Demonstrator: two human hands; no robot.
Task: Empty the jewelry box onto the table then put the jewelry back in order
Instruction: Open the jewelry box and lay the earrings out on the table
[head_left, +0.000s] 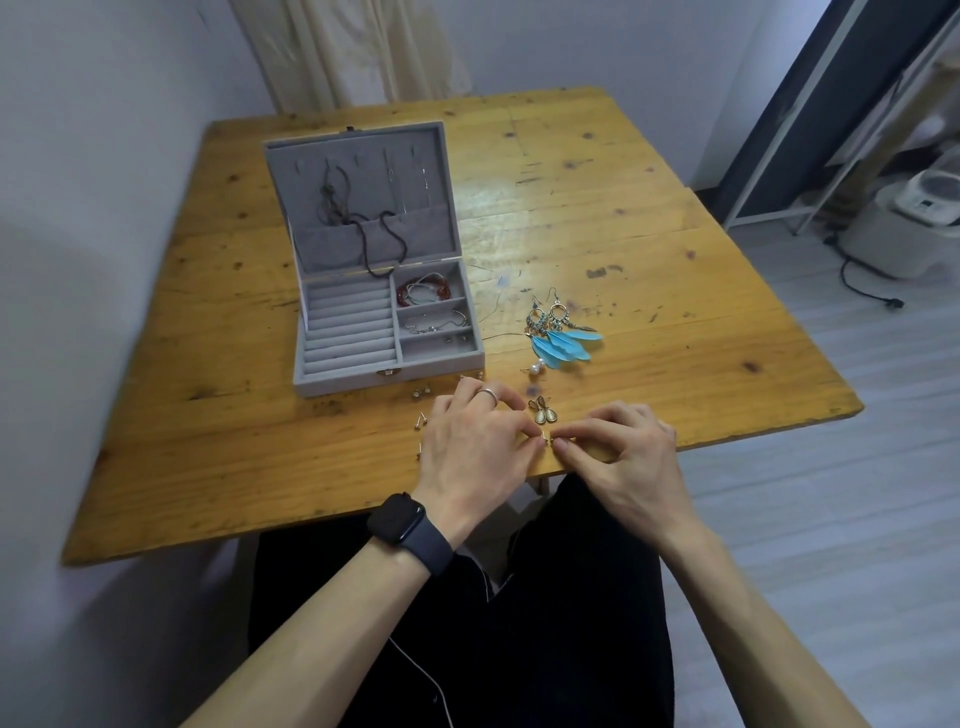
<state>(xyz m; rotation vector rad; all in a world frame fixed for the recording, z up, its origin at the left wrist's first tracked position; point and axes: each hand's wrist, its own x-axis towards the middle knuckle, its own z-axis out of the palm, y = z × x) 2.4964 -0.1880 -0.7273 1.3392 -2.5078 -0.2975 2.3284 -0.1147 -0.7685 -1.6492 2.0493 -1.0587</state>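
The grey jewelry box (348, 376) stands open on the wooden table (649, 291), its lid upright with a dark cord necklace (382, 236) hanging from it. Bracelets (423, 291) and a chain lie in its right compartments. Blue feather earrings (563, 338), a pearl earring (536, 367) and cream drop earrings (543, 413) lie right of the box. Several small studs (420, 420) sit near the front. My left hand (472, 447) and my right hand (623, 457) meet fingertip to fingertip near the table's front edge, both pinching one tiny earring (545, 439).
A wall runs along the table's left side. A curtain hangs behind the table. A white appliance (904, 223) with a black cable stands on the floor at the right, beside a metal rack (810, 156). My dark-trousered legs are under the front edge.
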